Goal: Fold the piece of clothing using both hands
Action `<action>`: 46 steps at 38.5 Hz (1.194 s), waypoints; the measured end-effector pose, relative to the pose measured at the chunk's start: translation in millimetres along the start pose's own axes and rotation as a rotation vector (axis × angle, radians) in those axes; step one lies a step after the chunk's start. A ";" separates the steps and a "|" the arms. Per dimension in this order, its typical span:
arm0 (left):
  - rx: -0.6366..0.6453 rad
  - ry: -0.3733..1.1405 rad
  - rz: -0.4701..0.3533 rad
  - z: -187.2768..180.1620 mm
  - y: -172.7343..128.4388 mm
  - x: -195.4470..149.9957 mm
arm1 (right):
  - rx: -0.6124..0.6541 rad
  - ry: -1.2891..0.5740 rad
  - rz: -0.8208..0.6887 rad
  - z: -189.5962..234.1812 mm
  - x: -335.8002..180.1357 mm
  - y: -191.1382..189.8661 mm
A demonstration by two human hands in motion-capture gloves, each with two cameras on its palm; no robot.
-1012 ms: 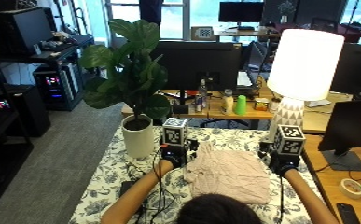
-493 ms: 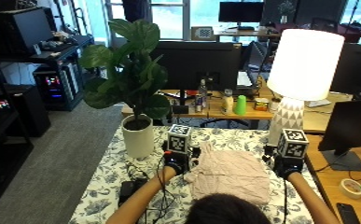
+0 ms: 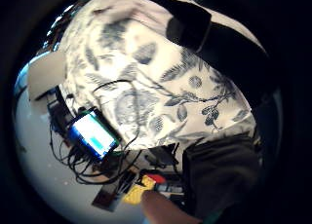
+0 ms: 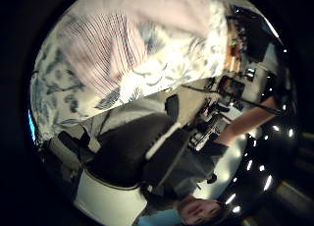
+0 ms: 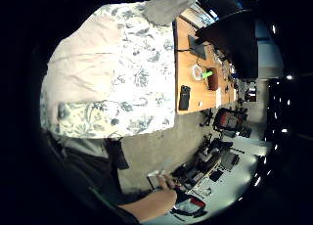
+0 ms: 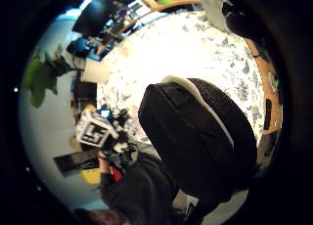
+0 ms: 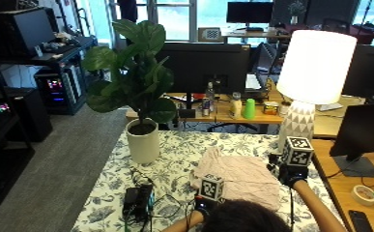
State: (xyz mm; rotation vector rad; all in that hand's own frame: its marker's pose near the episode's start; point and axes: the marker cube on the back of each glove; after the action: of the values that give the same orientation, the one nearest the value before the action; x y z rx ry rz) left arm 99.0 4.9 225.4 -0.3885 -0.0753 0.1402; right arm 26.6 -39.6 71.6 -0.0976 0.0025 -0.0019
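Fingers unseen; pink garment (image 7: 241,176) (rumpled) lies on floral tablecloth (image 7: 174,154).

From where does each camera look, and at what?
Outside view: above, behind the head; sees garment, left hand, right hand.
Left little-finger palm: tablecloth, lit screen.
Left thumb palm: garment, the person's torso.
Right little-finger palm: garment, wooden desk.
Right thumb palm: tablecloth, left hand.
All share the tablecloth.
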 end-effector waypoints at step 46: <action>0.502 -0.321 -0.243 -63.3 -135.8 -59.8 | -0.378 0.034 0.023 136.7 -30.2 11.3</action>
State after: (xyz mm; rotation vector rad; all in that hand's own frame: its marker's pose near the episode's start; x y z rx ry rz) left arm 62.8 -152.0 216.2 0.1487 -0.3944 -0.0224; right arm -3.3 -15.0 206.6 -0.4758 0.0386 0.0199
